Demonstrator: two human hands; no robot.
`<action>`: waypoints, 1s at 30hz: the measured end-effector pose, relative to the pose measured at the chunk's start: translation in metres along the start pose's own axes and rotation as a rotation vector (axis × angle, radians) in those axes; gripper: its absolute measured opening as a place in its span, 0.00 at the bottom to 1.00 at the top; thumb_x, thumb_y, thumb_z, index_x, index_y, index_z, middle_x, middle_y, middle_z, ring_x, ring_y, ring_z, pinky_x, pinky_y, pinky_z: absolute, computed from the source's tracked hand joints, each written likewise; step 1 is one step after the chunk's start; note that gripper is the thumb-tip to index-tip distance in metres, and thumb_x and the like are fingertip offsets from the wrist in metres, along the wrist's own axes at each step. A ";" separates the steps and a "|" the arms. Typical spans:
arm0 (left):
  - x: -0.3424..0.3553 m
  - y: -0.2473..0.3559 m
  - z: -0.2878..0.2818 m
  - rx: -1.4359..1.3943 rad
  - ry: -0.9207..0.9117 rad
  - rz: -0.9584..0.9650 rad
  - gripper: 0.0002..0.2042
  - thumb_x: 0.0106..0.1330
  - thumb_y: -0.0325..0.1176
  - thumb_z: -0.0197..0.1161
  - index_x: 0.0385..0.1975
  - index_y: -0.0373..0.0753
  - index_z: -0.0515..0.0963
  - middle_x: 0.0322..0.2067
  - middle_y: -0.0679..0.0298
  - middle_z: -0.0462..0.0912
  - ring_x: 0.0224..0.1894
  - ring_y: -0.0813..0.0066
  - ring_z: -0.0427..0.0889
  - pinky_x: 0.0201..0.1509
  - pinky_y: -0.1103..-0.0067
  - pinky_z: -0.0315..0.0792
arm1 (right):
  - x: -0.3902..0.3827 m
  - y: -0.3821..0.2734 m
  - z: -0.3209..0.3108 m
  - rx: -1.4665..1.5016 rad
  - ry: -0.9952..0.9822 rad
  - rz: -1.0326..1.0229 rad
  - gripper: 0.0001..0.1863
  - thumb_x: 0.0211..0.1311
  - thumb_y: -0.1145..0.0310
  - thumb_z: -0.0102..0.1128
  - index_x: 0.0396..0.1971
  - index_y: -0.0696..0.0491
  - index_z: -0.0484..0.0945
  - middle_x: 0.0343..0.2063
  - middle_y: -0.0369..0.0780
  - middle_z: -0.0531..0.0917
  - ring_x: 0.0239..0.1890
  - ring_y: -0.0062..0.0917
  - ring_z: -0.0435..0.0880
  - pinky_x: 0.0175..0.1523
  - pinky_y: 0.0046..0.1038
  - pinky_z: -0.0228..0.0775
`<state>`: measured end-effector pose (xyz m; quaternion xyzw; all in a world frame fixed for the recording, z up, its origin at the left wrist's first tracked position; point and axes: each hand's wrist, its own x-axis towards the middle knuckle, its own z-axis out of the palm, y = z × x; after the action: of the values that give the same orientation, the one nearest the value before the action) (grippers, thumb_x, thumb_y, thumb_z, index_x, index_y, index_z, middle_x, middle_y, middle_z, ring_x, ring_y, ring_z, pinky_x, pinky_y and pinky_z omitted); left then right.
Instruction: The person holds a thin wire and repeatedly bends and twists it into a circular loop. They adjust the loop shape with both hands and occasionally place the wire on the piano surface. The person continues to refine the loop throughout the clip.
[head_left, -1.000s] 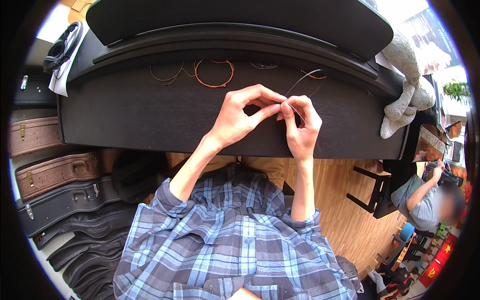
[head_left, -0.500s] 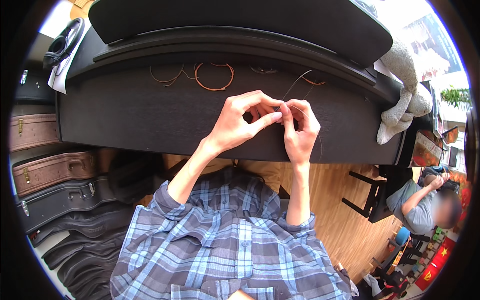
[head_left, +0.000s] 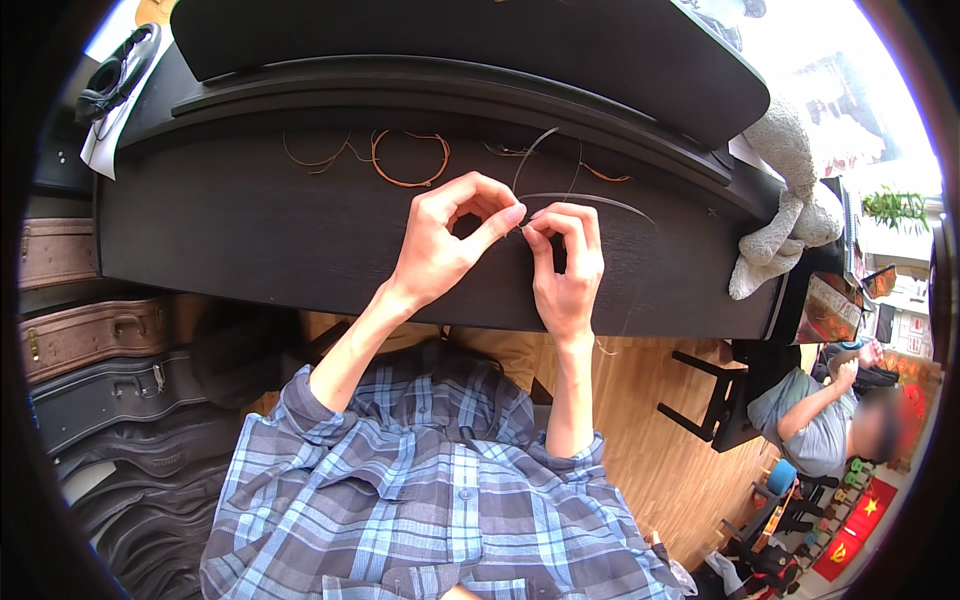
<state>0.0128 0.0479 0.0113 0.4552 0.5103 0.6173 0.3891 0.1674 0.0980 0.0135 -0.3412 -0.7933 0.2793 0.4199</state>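
Observation:
My left hand (head_left: pixel 443 240) and my right hand (head_left: pixel 568 268) meet fingertip to fingertip over a black desk-like surface (head_left: pixel 250 235). Each pinches a thin, silvery guitar string (head_left: pixel 592 199) between thumb and forefinger. From the fingertips one part of it arcs up and another runs out to the right; a fine strand hangs by my right wrist. What the string does right between the fingers is too small to make out. Beyond my hands lie a coiled copper-coloured string (head_left: pixel 408 185), a looser copper-coloured string (head_left: pixel 322 164) to its left and a short orange piece (head_left: pixel 605 177) to the right.
A raised black panel (head_left: pixel 460 40) borders the far side. Headphones (head_left: pixel 118 75) rest at the far left and a grey plush toy (head_left: pixel 775 235) at the right. Instrument cases (head_left: pixel 100 340) stack at the left. Another person (head_left: pixel 800 415) sits at the right.
The fingertips have drawn slightly apart from their tight pinch together. More of the string now sweeps out to the right. The whole view has shifted a little, so things sit further left.

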 end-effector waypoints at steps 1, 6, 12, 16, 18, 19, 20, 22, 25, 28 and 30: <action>0.001 -0.001 0.001 -0.055 0.041 0.008 0.05 0.64 0.27 0.67 0.36 0.34 0.81 0.31 0.65 0.84 0.35 0.81 0.83 0.42 0.83 0.77 | -0.001 0.000 -0.001 -0.006 -0.008 0.011 0.06 0.58 0.82 0.64 0.32 0.57 0.76 0.35 0.40 0.77 0.31 0.24 0.79 0.35 0.25 0.73; 0.001 -0.002 0.000 -0.110 0.034 0.022 0.06 0.65 0.28 0.66 0.37 0.33 0.80 0.31 0.65 0.84 0.36 0.79 0.84 0.43 0.82 0.78 | -0.006 0.001 0.002 0.228 0.004 0.111 0.03 0.66 0.80 0.57 0.36 0.59 0.72 0.39 0.43 0.76 0.27 0.23 0.83 0.29 0.21 0.76; 0.003 0.003 -0.002 -0.232 0.026 -0.078 0.05 0.68 0.26 0.62 0.38 0.32 0.77 0.35 0.56 0.86 0.42 0.71 0.87 0.49 0.78 0.81 | -0.007 0.005 0.003 0.397 0.058 0.096 0.04 0.68 0.83 0.52 0.39 0.60 0.70 0.41 0.44 0.75 0.28 0.27 0.87 0.30 0.22 0.79; 0.004 0.005 0.001 -0.267 0.045 -0.117 0.05 0.72 0.27 0.56 0.40 0.31 0.72 0.42 0.47 0.84 0.48 0.62 0.85 0.53 0.73 0.82 | -0.007 0.005 0.003 0.281 0.038 0.033 0.06 0.65 0.85 0.53 0.38 0.60 0.71 0.40 0.43 0.75 0.28 0.26 0.86 0.30 0.22 0.79; 0.002 0.006 -0.002 -0.387 0.043 -0.168 0.06 0.73 0.28 0.54 0.42 0.31 0.69 0.45 0.44 0.82 0.49 0.57 0.84 0.54 0.70 0.81 | -0.006 0.005 0.003 0.269 0.026 0.012 0.07 0.64 0.86 0.54 0.37 0.60 0.71 0.40 0.43 0.75 0.29 0.25 0.86 0.30 0.22 0.79; 0.001 0.006 -0.002 -0.443 0.045 -0.193 0.06 0.74 0.28 0.53 0.43 0.31 0.68 0.47 0.42 0.81 0.50 0.54 0.83 0.55 0.68 0.81 | -0.006 0.005 0.003 0.237 0.001 -0.002 0.06 0.65 0.85 0.53 0.38 0.60 0.71 0.40 0.43 0.74 0.29 0.25 0.86 0.31 0.22 0.79; 0.000 0.006 -0.003 -0.444 0.038 -0.186 0.07 0.75 0.29 0.51 0.44 0.32 0.66 0.48 0.41 0.80 0.51 0.53 0.83 0.55 0.67 0.81 | -0.006 0.006 0.003 0.205 -0.026 -0.018 0.05 0.66 0.84 0.53 0.38 0.60 0.71 0.40 0.43 0.74 0.29 0.25 0.86 0.32 0.21 0.79; 0.001 0.005 -0.004 -0.443 0.031 -0.162 0.07 0.76 0.31 0.49 0.45 0.33 0.64 0.50 0.39 0.78 0.52 0.50 0.82 0.56 0.65 0.80 | -0.006 0.006 0.002 0.166 -0.054 -0.030 0.04 0.67 0.83 0.53 0.38 0.60 0.70 0.40 0.43 0.73 0.29 0.26 0.86 0.33 0.21 0.79; 0.001 0.004 -0.007 -0.532 -0.014 -0.181 0.08 0.77 0.33 0.47 0.45 0.35 0.63 0.50 0.38 0.78 0.53 0.50 0.81 0.58 0.64 0.79 | -0.006 0.007 0.002 0.192 -0.013 0.003 0.04 0.66 0.84 0.53 0.37 0.60 0.71 0.40 0.43 0.73 0.29 0.26 0.85 0.33 0.22 0.79; 0.000 0.004 -0.008 -0.615 -0.078 -0.206 0.08 0.77 0.34 0.46 0.45 0.37 0.65 0.52 0.37 0.76 0.55 0.46 0.79 0.61 0.62 0.76 | -0.005 0.008 0.003 0.318 0.092 0.077 0.04 0.66 0.83 0.53 0.37 0.60 0.71 0.41 0.43 0.71 0.29 0.25 0.85 0.35 0.23 0.81; -0.001 0.004 -0.008 -0.588 -0.082 -0.208 0.07 0.77 0.33 0.48 0.43 0.36 0.66 0.51 0.38 0.78 0.55 0.50 0.80 0.61 0.64 0.76 | -0.005 0.009 0.001 0.411 0.146 0.126 0.02 0.68 0.81 0.53 0.38 0.60 0.70 0.42 0.42 0.71 0.30 0.25 0.86 0.35 0.24 0.81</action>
<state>0.0052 0.0445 0.0146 0.2931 0.3375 0.6764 0.5854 0.1710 0.0996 0.0041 -0.3167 -0.6644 0.4353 0.5184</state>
